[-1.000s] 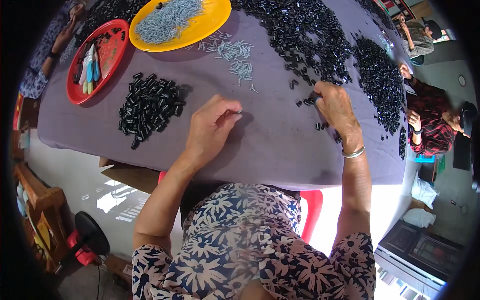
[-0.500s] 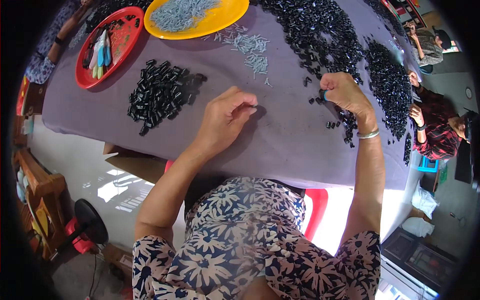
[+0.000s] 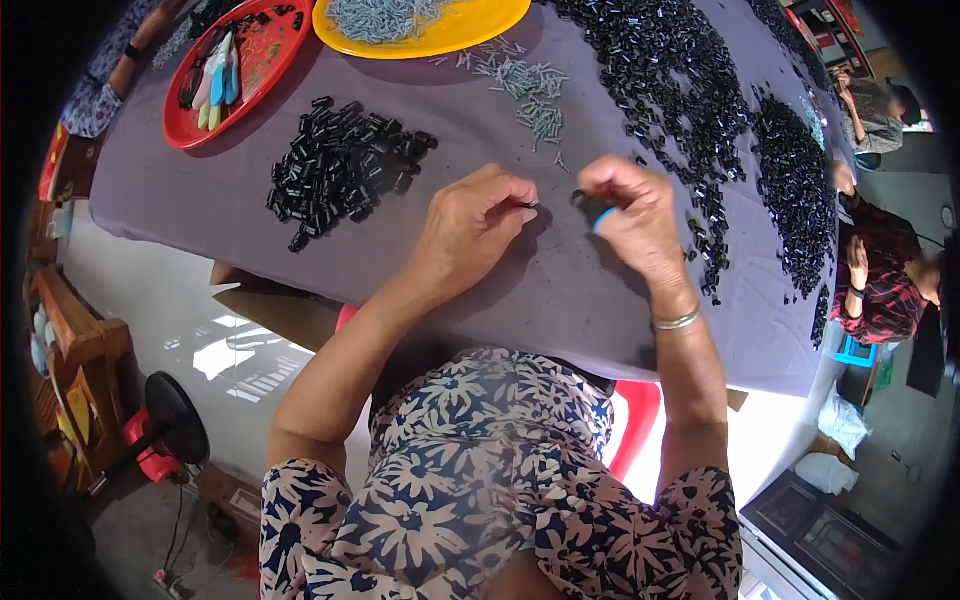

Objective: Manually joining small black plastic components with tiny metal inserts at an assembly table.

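Observation:
My left hand (image 3: 462, 232) is closed in a pinch over the table. Only a tiny tip shows between thumb and forefinger, too small to name. Just to its right, my right hand (image 3: 640, 218) is closed too, its fingertips on a small black plastic piece (image 3: 579, 199). A blue band (image 3: 604, 220) circles one of its digits, and a bangle is on that wrist. The hands are apart. Beyond them lie loose grey-green pins (image 3: 540, 120). Left of my left hand is a pile of short black tubular pieces (image 3: 340, 165).
A red tray (image 3: 180, 125) with coloured-handled tools stands far left, beside a yellow tray (image 3: 420, 48) of grey pins. Large heaps of black pieces (image 3: 665, 85) spread along the right of the cloth-covered table (image 3: 400, 275). Other people sit at the left and right edges.
My right hand has moved left from the black heap toward my left hand, now with a black piece at its fingertips. The left hand stays pinched. The view has shifted slightly.

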`<action>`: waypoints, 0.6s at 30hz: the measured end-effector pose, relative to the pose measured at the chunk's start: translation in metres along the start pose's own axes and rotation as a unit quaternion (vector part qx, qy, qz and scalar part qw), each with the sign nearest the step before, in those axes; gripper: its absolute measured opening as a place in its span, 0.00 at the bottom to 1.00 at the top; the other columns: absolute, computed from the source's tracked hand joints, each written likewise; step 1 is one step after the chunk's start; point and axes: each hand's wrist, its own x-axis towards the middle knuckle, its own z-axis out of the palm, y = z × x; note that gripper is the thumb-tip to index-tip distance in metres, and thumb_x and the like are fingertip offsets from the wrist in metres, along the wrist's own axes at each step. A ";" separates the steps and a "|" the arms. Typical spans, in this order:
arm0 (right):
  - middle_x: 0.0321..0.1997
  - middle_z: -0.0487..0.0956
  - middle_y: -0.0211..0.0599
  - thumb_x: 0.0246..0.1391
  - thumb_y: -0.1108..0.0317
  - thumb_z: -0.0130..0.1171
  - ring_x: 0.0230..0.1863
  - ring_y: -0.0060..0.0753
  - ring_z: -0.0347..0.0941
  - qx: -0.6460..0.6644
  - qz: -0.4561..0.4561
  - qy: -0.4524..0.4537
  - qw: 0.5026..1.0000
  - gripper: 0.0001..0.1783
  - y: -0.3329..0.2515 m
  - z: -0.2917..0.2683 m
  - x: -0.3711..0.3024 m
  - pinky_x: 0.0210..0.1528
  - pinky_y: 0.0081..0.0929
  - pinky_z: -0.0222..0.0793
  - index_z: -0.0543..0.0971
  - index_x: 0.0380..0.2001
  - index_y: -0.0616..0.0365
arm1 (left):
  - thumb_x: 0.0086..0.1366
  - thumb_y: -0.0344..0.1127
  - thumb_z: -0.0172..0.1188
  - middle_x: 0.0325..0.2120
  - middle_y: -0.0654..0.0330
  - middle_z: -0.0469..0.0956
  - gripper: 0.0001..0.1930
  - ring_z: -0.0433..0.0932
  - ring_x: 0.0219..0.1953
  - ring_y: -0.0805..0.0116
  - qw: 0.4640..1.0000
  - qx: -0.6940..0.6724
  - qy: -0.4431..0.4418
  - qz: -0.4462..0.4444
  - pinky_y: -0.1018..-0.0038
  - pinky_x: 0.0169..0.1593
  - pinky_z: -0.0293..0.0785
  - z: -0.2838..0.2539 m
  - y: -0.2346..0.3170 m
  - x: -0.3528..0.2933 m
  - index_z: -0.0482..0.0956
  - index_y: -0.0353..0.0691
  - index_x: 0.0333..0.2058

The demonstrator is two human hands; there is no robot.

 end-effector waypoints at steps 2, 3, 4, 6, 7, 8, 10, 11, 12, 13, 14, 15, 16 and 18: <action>0.28 0.72 0.17 0.49 0.87 0.58 0.32 0.10 0.66 0.017 0.007 0.003 1.000 0.09 0.005 0.015 0.001 0.35 0.13 0.64 0.75 0.28 0.60 | 0.57 0.20 0.66 0.25 0.64 0.71 0.08 0.69 0.24 0.77 1.000 -0.016 -0.005 -0.005 0.79 0.30 0.66 0.001 -0.001 0.001 0.80 0.35 0.36; 0.29 0.72 0.18 0.49 0.88 0.58 0.32 0.10 0.67 0.032 0.014 0.007 0.999 0.10 0.005 0.019 0.002 0.35 0.13 0.65 0.75 0.29 0.60 | 0.57 0.20 0.66 0.25 0.64 0.71 0.08 0.69 0.24 0.77 1.000 -0.015 -0.005 -0.006 0.79 0.30 0.66 0.001 0.000 0.001 0.80 0.35 0.36; 0.29 0.72 0.18 0.49 0.88 0.58 0.32 0.10 0.67 0.032 0.014 0.006 0.999 0.10 0.004 0.022 0.002 0.35 0.13 0.65 0.75 0.29 0.60 | 0.57 0.21 0.66 0.25 0.64 0.71 0.08 0.69 0.24 0.77 1.000 -0.014 -0.008 -0.011 0.78 0.30 0.66 0.001 0.001 0.002 0.80 0.35 0.36; 0.29 0.73 0.18 0.49 0.89 0.57 0.32 0.10 0.67 0.063 0.040 0.014 0.997 0.10 0.001 0.026 0.003 0.36 0.13 0.66 0.76 0.29 0.61 | 0.57 0.21 0.66 0.25 0.64 0.71 0.08 0.69 0.24 0.77 1.000 -0.011 -0.009 -0.018 0.78 0.30 0.66 0.001 0.001 0.001 0.80 0.35 0.37; 0.29 0.73 0.18 0.49 0.89 0.57 0.32 0.10 0.67 0.063 0.040 0.012 0.997 0.10 0.002 0.028 0.003 0.36 0.13 0.66 0.76 0.29 0.61 | 0.57 0.21 0.66 0.25 0.64 0.71 0.08 0.69 0.24 0.77 1.000 -0.009 -0.009 -0.017 0.78 0.30 0.66 0.000 0.001 0.001 0.80 0.34 0.37; 0.29 0.73 0.18 0.49 0.89 0.57 0.32 0.10 0.67 0.088 0.024 0.026 0.995 0.10 0.003 0.031 0.002 0.36 0.13 0.66 0.76 0.29 0.61 | 0.57 0.21 0.66 0.25 0.64 0.71 0.08 0.68 0.24 0.77 1.000 -0.007 -0.009 -0.015 0.78 0.29 0.66 0.000 0.001 0.001 0.80 0.34 0.37; 0.30 0.74 0.19 0.50 0.89 0.57 0.32 0.10 0.68 0.112 0.008 0.040 0.993 0.10 0.005 0.032 0.001 0.37 0.12 0.66 0.76 0.30 0.61 | 0.57 0.21 0.66 0.25 0.64 0.71 0.08 0.68 0.24 0.77 1.000 -0.013 -0.009 -0.017 0.78 0.29 0.65 0.001 0.002 0.002 0.80 0.34 0.37; 0.30 0.74 0.19 0.50 0.88 0.57 0.33 0.10 0.68 0.099 0.003 0.028 0.995 0.10 0.008 0.033 0.001 0.37 0.13 0.67 0.77 0.30 0.61 | 0.57 0.21 0.66 0.25 0.64 0.71 0.08 0.68 0.24 0.77 1.000 -0.016 -0.010 -0.021 0.78 0.29 0.65 0.001 0.001 0.001 0.81 0.34 0.37; 0.30 0.74 0.19 0.50 0.88 0.58 0.33 0.10 0.68 0.086 -0.003 0.017 0.996 0.10 0.010 0.034 0.000 0.37 0.13 0.67 0.77 0.30 0.61 | 0.57 0.21 0.66 0.25 0.64 0.71 0.08 0.68 0.24 0.77 1.000 -0.014 -0.010 -0.023 0.78 0.29 0.65 0.000 0.001 0.000 0.81 0.34 0.37; 0.30 0.74 0.19 0.50 0.88 0.58 0.33 0.10 0.68 0.089 -0.002 0.016 0.996 0.10 0.012 0.035 -0.001 0.37 0.13 0.67 0.77 0.30 0.61 | 0.57 0.21 0.66 0.25 0.64 0.71 0.08 0.67 0.24 0.77 0.999 -0.017 -0.007 -0.026 0.78 0.29 0.65 0.000 0.001 -0.001 0.80 0.34 0.37; 0.30 0.74 0.19 0.50 0.88 0.58 0.33 0.10 0.69 0.075 -0.008 0.016 0.997 0.10 0.014 0.035 -0.002 0.37 0.13 0.67 0.77 0.30 0.61 | 0.57 0.21 0.66 0.25 0.64 0.71 0.08 0.67 0.24 0.77 0.999 -0.022 -0.004 -0.027 0.78 0.29 0.65 0.000 0.000 -0.001 0.80 0.34 0.37; 0.30 0.74 0.19 0.50 0.88 0.59 0.34 0.10 0.69 0.061 -0.014 0.016 0.998 0.10 0.015 0.035 -0.002 0.36 0.13 0.67 0.77 0.30 0.61 | 0.57 0.21 0.66 0.25 0.64 0.71 0.08 0.67 0.24 0.77 0.999 -0.022 -0.004 -0.027 0.78 0.29 0.65 -0.001 0.001 -0.001 0.80 0.34 0.37; 0.30 0.74 0.19 0.50 0.88 0.59 0.34 0.10 0.69 0.061 -0.014 0.016 0.998 0.10 0.016 0.036 -0.003 0.36 0.13 0.67 0.77 0.30 0.61 | 0.58 0.21 0.65 0.26 0.64 0.72 0.10 0.68 0.25 0.78 0.999 -0.019 -0.010 -0.031 0.79 0.31 0.66 -0.002 0.001 -0.001 0.80 0.34 0.38; 0.30 0.74 0.19 0.50 0.88 0.59 0.34 0.09 0.69 0.058 -0.020 0.022 0.998 0.10 0.017 0.036 -0.005 0.36 0.13 0.67 0.77 0.31 0.61 | 0.58 0.20 0.65 0.27 0.65 0.73 0.11 0.69 0.27 0.79 0.999 -0.017 -0.016 -0.035 0.80 0.32 0.68 -0.001 0.000 -0.002 0.79 0.34 0.40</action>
